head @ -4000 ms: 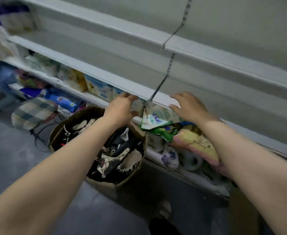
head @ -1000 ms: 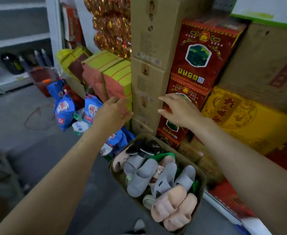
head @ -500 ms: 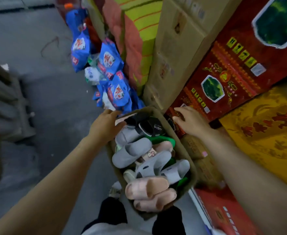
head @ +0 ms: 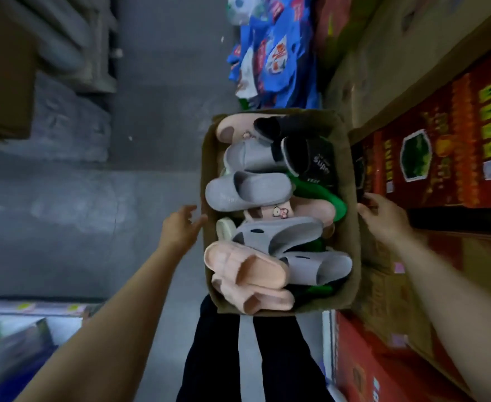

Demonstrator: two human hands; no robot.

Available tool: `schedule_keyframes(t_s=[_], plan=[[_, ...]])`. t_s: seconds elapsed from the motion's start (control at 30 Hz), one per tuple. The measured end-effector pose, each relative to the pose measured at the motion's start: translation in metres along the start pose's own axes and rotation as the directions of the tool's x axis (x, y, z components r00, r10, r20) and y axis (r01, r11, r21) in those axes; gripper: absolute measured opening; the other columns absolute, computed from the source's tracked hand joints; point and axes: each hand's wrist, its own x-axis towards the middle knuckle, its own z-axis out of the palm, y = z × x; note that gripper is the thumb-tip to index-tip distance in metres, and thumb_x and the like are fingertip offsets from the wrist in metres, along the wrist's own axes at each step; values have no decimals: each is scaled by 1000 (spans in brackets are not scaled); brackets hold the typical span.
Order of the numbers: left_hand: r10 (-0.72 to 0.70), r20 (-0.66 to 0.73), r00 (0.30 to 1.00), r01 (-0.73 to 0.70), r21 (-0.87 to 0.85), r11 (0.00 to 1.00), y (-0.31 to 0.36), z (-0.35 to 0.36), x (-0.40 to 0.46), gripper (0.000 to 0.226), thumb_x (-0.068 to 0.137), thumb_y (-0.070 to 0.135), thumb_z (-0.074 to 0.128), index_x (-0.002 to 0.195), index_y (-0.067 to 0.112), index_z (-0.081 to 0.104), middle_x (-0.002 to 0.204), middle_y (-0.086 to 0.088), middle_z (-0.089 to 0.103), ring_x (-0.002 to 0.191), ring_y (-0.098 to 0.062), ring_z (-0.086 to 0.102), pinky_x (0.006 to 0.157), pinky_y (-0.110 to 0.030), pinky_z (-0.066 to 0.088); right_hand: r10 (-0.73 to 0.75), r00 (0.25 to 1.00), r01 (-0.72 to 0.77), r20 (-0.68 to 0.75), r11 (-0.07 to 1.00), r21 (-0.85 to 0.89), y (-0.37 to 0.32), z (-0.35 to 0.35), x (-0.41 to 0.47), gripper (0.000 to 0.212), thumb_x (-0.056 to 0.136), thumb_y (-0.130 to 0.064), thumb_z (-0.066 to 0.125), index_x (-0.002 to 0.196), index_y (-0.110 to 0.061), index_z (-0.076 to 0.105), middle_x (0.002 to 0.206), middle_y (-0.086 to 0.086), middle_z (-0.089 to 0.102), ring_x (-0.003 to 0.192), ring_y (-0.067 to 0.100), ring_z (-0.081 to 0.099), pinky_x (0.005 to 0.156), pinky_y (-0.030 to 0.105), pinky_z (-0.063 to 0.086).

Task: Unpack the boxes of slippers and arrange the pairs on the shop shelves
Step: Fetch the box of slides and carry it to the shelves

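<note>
Reaching for cardboard box of slippers, on floor at frame centre. Left hand at box's 9 o'clock wall, fingers loose, holding nothing, just beside wall. Right hand at 3 o'clock wall, fingers relaxed, contact unclear. Grey slippers, pink pair, black slipper heaped inside. Step: box pickup, judged. Next: grip both walls, lift level, avoid red cartons at 3 o'clock.

Bare forearms — dk navy trousers
</note>
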Motion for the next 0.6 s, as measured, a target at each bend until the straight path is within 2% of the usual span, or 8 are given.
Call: schedule_keyframes(t_s=[0.17, 0.3, 0.43, 0.5, 0.6], plan=[[-177, -15, 984, 169, -223, 960, -49, 47, 45, 53, 92, 42, 68, 136, 15, 57, 125, -15, 65, 113, -29, 63, 97, -43, 51, 98, 994, -87, -58, 983, 159, 33, 44, 46, 47, 103, -24, 55, 147, -9, 48, 148, 16, 51, 133, 33, 50, 92, 26, 34], [-247, 5, 969, 229, -396, 889, -72, 87, 80, 52, 92, 39, 68, 138, 19, 55, 121, -13, 66, 106, -26, 64, 89, -38, 53, 141, 985, -119, -103, 973, 200, 58, 74, 80, 49, 104, -23, 53, 151, -14, 43, 152, 13, 46, 137, 31, 45, 99, 31, 35], [-259, 16, 966, 234, -485, 843, -85, 113, 108, 52, 94, 39, 65, 142, 28, 49, 120, -11, 67, 104, -26, 67, 91, -44, 57, 119, 979, -80, -163, 970, 228, 91, 101, 111, 52, 102, -27, 56, 152, -23, 41, 153, 9, 46, 139, 29, 44, 115, 44, 36], [-211, -1, 978, 184, -482, 857, -89, 122, 115, 51, 94, 37, 65, 142, 30, 47, 119, -8, 67, 104, -25, 67, 91, -48, 57, 162, 972, -108, -171, 952, 285, 102, 112, 124, 52, 101, -31, 58, 150, -31, 41, 148, 7, 52, 133, 27, 51, 108, 47, 44], [-164, -51, 985, 118, -494, 861, -92, 132, 120, 43, 96, 29, 64, 138, 29, 50, 116, -7, 67, 103, -24, 66, 90, -49, 57, 174, 970, -98, -172, 921, 378, 104, 123, 137, 44, 101, -25, 57, 143, -37, 49, 135, 12, 61, 113, 22, 59, 86, 29, 51]])
